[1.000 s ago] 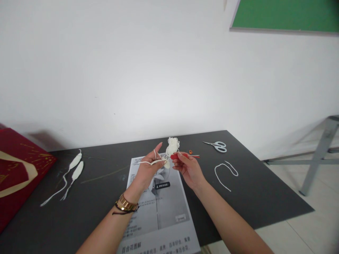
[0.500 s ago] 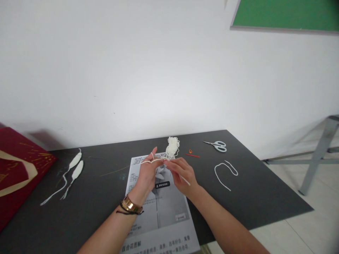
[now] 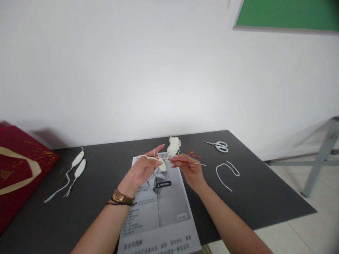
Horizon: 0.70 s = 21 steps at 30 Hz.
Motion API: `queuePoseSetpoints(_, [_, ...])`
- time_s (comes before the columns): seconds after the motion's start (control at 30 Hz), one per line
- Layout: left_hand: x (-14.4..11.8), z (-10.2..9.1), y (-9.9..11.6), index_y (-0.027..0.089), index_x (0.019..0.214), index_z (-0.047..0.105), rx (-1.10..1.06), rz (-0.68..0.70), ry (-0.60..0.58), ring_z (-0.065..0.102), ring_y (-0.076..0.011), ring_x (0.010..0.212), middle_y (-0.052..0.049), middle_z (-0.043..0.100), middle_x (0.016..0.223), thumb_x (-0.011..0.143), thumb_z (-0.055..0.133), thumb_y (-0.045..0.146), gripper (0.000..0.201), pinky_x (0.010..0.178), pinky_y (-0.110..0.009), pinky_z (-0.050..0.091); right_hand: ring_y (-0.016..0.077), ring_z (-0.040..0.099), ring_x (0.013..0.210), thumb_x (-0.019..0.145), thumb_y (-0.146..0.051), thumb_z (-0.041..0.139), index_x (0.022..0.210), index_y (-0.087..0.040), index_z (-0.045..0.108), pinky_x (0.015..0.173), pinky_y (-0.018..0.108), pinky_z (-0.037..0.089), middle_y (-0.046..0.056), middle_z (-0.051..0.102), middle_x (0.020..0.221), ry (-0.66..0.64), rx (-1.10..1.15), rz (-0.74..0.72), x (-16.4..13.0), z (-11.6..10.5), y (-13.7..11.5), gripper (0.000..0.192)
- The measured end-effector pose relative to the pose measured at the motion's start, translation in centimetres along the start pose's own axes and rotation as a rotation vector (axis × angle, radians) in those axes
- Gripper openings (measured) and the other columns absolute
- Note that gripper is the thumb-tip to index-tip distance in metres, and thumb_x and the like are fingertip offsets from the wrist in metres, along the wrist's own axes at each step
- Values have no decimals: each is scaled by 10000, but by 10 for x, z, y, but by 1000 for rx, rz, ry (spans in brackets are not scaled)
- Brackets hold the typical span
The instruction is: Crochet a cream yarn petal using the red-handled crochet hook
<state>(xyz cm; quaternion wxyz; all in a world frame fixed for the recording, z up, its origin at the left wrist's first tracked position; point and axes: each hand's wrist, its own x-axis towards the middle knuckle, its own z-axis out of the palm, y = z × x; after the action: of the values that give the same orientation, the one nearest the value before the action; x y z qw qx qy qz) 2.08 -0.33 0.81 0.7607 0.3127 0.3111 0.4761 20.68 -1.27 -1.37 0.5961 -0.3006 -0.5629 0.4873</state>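
Observation:
My left hand [image 3: 143,170] is raised over the printed sheet [image 3: 159,211], pinching a small white crocheted piece [image 3: 161,164] with white yarn looped over its fingers. My right hand [image 3: 191,173] grips a thin red crochet hook [image 3: 188,162] that lies level, with its left end close to the white piece. A loose bundle of white yarn [image 3: 174,145] lies on the dark table [image 3: 92,211] just behind both hands, with a strand running toward my left hand.
Two white crocheted petals [image 3: 76,165] with long tails lie at the left. Small scissors [image 3: 219,145], a curved white yarn scrap [image 3: 226,170] and a small orange marker [image 3: 191,151] lie at the right. A red box [image 3: 18,169] stands at the far left. The table edge runs at the right.
My right hand has taken the red hook into a level hold again and shifted right. My left hand has tilted, showing the white piece between its fingers.

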Motion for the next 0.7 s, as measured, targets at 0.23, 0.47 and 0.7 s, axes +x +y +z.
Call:
queuePoseSetpoints(0.23, [-1, -2, 4, 166, 1251, 581, 52, 30, -2, 538, -96, 623, 40, 566, 644, 626, 707, 11, 657, 631, -233, 383, 168, 654, 668, 763, -323, 698, 803, -221, 747, 598, 299, 566, 37, 715, 769, 37, 117, 59, 5, -4, -10, 120])
queuePoseSetpoints(0.47, [-3, -4, 6, 161, 1244, 587, 54, 14, -40, 527, -91, 628, 55, 525, 614, 627, 698, 1, 646, 630, -229, 384, 164, 658, 627, 743, -341, 720, 770, -214, 736, 566, 294, 562, 39, 719, 748, 51, 139, 73, 7, -9, -12, 131])
queuePoseSetpoints(0.7, [-3, -8, 6, 143, 1196, 625, 27, -37, -81, 515, -102, 590, 33, 554, 618, 576, 720, 26, 638, 595, -238, 388, 155, 644, 597, 745, -349, 716, 757, -208, 733, 563, 294, 551, 34, 708, 721, 15, 137, 92, 8, -12, -15, 143])
